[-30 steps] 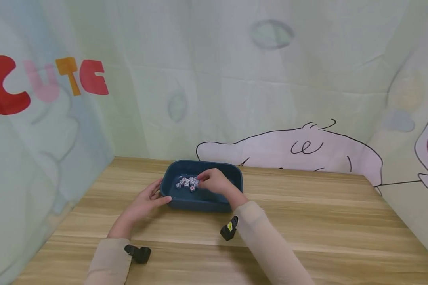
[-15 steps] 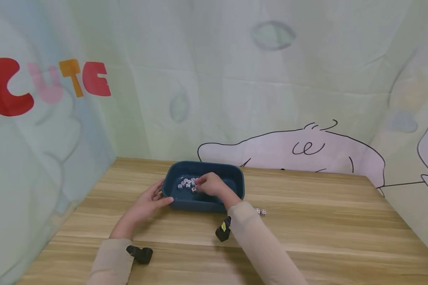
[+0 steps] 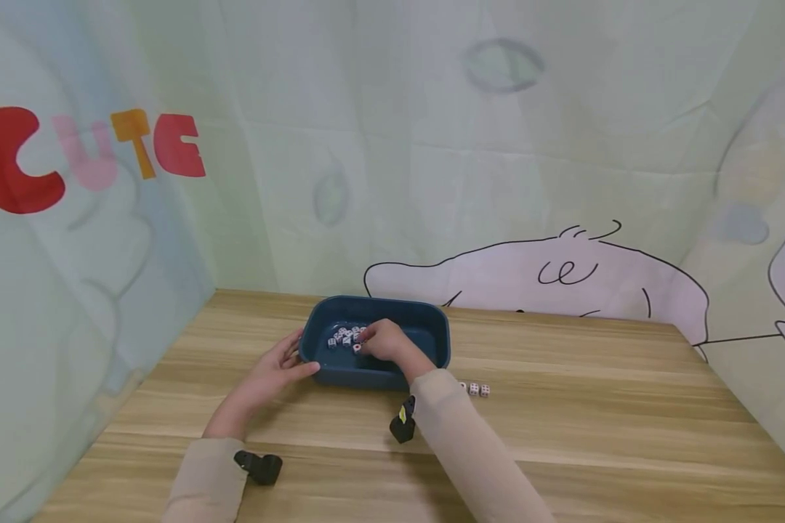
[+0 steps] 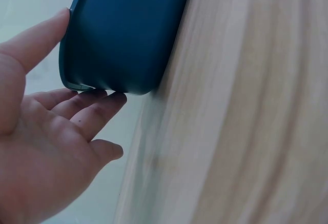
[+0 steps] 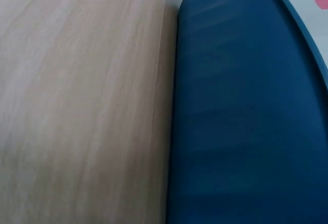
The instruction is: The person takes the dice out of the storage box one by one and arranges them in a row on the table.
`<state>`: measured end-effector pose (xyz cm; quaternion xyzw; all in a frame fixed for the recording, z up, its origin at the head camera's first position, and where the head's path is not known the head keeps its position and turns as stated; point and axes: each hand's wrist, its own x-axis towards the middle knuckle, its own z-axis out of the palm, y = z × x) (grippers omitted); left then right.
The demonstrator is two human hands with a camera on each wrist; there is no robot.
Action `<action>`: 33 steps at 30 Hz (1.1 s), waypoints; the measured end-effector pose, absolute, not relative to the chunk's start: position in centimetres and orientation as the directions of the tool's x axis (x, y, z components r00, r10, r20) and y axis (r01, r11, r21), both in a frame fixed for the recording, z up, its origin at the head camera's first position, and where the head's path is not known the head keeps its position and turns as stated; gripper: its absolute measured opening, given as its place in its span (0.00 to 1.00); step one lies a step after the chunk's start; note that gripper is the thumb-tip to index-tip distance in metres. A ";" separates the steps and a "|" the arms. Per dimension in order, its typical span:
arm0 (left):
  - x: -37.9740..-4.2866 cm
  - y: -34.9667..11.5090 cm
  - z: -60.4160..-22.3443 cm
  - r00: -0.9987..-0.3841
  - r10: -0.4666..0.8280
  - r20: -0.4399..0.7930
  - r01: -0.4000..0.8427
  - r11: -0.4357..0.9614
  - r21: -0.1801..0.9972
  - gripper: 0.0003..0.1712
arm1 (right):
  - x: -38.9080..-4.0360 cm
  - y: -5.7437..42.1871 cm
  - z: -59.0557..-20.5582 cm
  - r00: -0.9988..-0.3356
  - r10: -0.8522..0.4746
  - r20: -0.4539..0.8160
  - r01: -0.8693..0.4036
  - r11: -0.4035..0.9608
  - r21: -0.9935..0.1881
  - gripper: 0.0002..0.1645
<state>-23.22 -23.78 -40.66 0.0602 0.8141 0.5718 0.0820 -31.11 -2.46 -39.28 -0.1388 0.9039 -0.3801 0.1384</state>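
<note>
While the head view has the right hand (image 3: 386,340) among loose dice (image 3: 343,337) in the tub (image 3: 360,378), fingertips too hidden to tell whether they grip one, its sleeve (image 3: 467,436) could knock the row of dice (image 3: 474,389) on the table (image 3: 602,428). By the left wrist view, the left hand (image 4: 48,144) pinches the tub's corner; a slack hold might let it skid. The right wrist view shows mostly the tub's side, no dice.

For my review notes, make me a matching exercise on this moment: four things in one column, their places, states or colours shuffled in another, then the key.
1. basin
2. left hand
3. right hand
4. dice outside the basin

A. reaching inside
B. lined up on the table
C. dark blue
D. holding a corner

Pairs: 1-C, 2-D, 3-A, 4-B
</note>
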 end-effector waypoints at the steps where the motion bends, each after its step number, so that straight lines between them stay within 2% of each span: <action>1: -23.2 -23.8 -40.7 -0.979 0.193 -0.065 0.004 0.337 0.942 0.48 | -31.1 -2.5 -39.3 -0.925 -0.351 -0.146 -0.143 0.676 -0.723 0.12; 17: -23.2 -23.9 -40.7 -0.978 0.198 -0.066 0.003 0.333 0.943 0.48 | -30.9 -3.4 -39.8 -0.927 -0.358 -0.116 -0.200 0.731 -0.653 0.11; 33: -23.3 -23.9 -40.6 -0.979 0.193 -0.070 0.001 0.344 0.939 0.48 | -31.0 -3.1 -39.8 -0.920 -0.383 -0.089 -0.258 0.758 -0.599 0.03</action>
